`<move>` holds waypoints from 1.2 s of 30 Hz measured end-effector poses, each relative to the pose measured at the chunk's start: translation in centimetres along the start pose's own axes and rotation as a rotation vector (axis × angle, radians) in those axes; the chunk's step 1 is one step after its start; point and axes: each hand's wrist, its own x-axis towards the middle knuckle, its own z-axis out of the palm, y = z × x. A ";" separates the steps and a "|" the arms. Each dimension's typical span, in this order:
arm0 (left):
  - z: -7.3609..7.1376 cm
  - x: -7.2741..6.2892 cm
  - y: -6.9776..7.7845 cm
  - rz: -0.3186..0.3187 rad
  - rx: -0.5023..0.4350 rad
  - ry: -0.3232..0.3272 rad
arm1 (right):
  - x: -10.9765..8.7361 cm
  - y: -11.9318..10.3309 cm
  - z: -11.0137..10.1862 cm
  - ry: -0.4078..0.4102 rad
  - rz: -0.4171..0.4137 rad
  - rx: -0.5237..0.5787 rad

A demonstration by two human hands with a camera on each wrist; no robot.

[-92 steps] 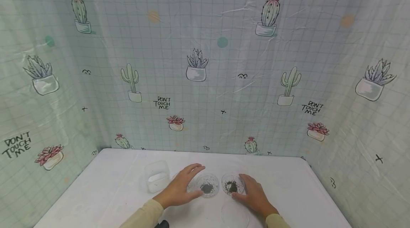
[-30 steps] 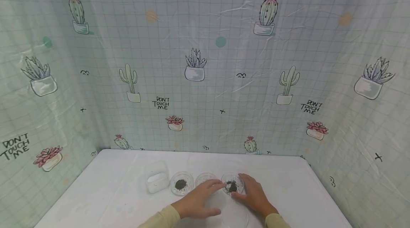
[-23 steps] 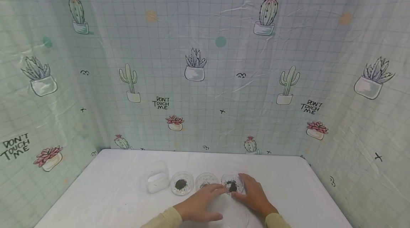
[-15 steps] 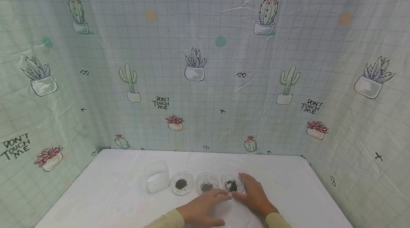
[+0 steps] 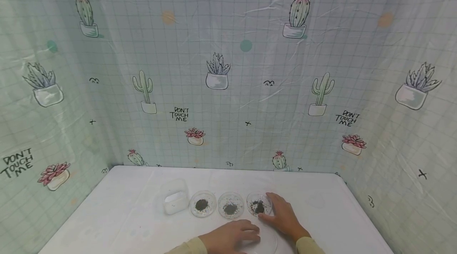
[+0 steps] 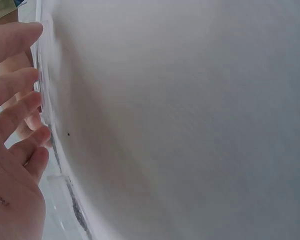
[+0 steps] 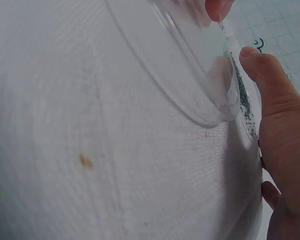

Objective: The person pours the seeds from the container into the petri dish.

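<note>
Three clear petri dishes with dark crumbly material stand in a row: the left dish (image 5: 202,215), the middle dish (image 5: 230,196) and the right dish (image 5: 255,197). My right hand (image 5: 283,215) holds the right dish by its side, thumb in front and fingers behind. Nearer the table's front lies a clear round lid (image 5: 267,239). My left hand (image 5: 228,238) is over the lid's left part with its fingers loosely spread; its thumb is partly cut off by the frame. In the left wrist view, the fingertips (image 6: 34,100) are right at the edge of the clear plastic.
A translucent plastic container (image 5: 175,208) stands left of the dishes. The white table (image 5: 321,214) is enclosed at the back and sides by a cactus-print curtain (image 5: 246,127). A few dark specks lie on the tabletop.
My left hand has moved from the middle dish toward the front and right, to the lid, uncovering the left and middle dishes. My right hand has stayed at the right dish.
</note>
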 end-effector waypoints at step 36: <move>0.1 0.5 -0.3 -0.162 -0.135 -0.088 | 0.2 0.0 0.0 -0.011 0.017 -0.022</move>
